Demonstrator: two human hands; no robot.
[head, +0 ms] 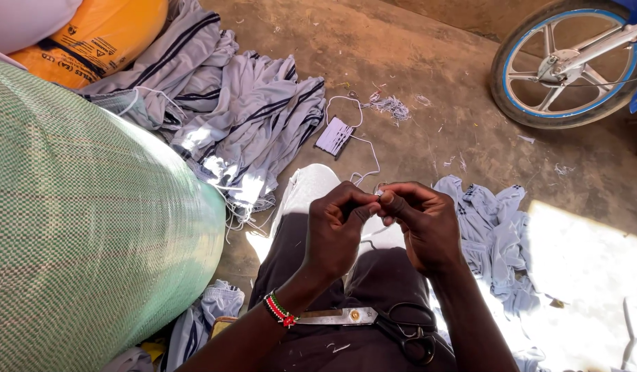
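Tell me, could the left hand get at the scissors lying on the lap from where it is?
Probably yes. The scissors lie uncovered on the lap, right under the left hand. That hand, though, is busy pinching something small against the right hand, so it would have to let go.

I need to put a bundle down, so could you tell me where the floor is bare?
Bare floor lies between the grey garments and the wheel, with only thread scraps. The sunlit patch beside the crumpled cloth is free. It is crowded leftward by the green sack.
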